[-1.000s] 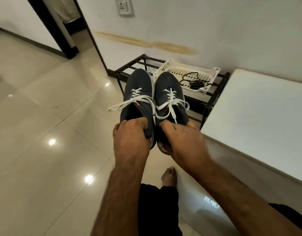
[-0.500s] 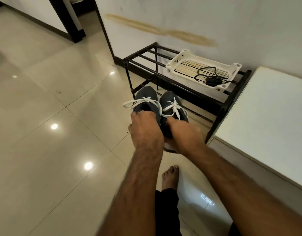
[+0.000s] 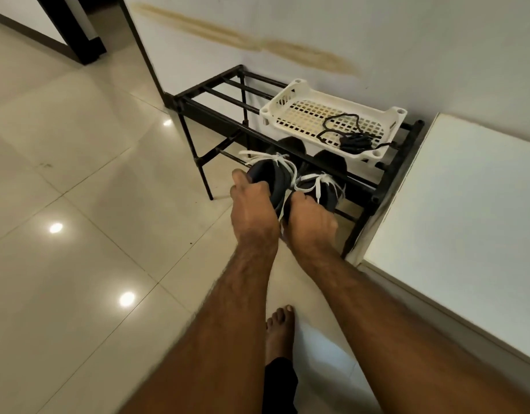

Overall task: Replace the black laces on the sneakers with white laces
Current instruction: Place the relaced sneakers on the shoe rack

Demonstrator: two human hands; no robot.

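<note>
- The two sneakers (image 3: 287, 180) sit side by side at the lower shelf of the black rack (image 3: 374, 186), with their toes pushed under the top bars
- Both shoes have white laces (image 3: 317, 186) in them, and the ends hang loose and floppy
- The black laces (image 3: 351, 138) lie in a small heap in the white basket (image 3: 275, 110) on top of the rack, so I think the lace swap is done and the shoes are being put away
- The left hand (image 3: 253, 207) holds the heel of the left shoe, with its thumb up on the rim and fingers curled round the back
- The right hand (image 3: 310, 218) grips the heel of the right shoe; its fingertips are hidden, so I cannot tell how deep they go
- Both arms reach far forward and down, nearly straight, and the hands are just beside each other
- The shoes look light and a bit soft on top but firm at the heel, so the heel seems a good place to hold
- The loose laces are soft and could catch on the bars or get trapped under a shoe
- A bare foot (image 3: 280, 333) stands on the shiny floor (image 3: 78, 204) below the arms
</note>
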